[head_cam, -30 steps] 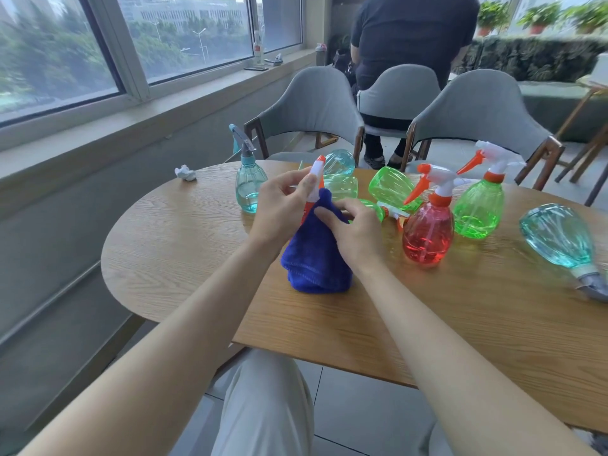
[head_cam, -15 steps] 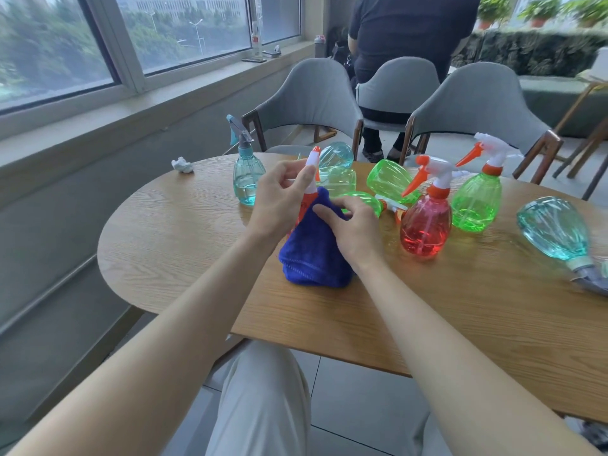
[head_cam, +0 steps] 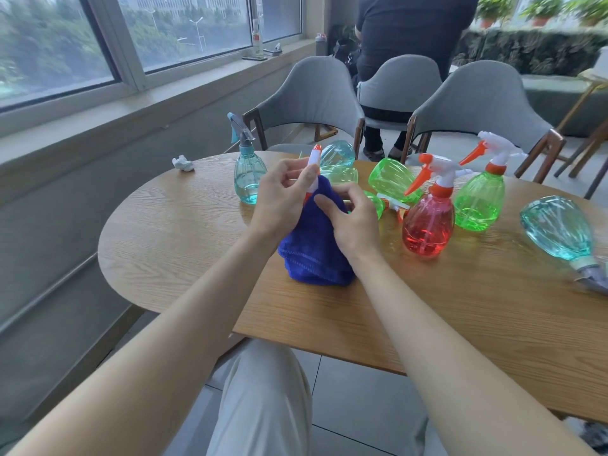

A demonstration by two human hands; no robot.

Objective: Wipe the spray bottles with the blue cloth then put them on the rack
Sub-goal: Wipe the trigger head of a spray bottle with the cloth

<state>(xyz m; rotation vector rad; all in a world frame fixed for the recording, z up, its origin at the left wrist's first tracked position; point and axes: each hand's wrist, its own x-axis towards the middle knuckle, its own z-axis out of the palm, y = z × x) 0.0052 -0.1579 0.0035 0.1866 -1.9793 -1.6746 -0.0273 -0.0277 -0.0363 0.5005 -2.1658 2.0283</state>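
While both hands hold a cloth-wrapped spray bottle [head_cam: 315, 161] mid-table, open wood runs to the near edge of the table [head_cam: 184, 238].
Left hand [head_cam: 279, 200] pinches its white-and-orange head; right hand [head_cam: 355, 223] grips the blue cloth [head_cam: 312, 255] round its body. A red bottle [head_cam: 427, 227] and green bottle [head_cam: 478, 204] stand close right, toppled bottles [head_cam: 391, 179] lie just behind, a teal bottle [head_cam: 248, 181] stands left.

- Views: one only, a wide-angle camera worn on the person's head.
- Facing: forward and down across the desk [head_cam: 197, 245], towards the grey chairs [head_cam: 316, 93] on its far side, with the window [head_cam: 184, 28] along the left.
- Nearness: close. Both forearms run up from the lower edge, and the left hand [head_cam: 279, 195] and right hand [head_cam: 355, 225] meet near mid-frame.
- Lower frame: the person's own knee [head_cam: 263, 406], below the desk's near edge.
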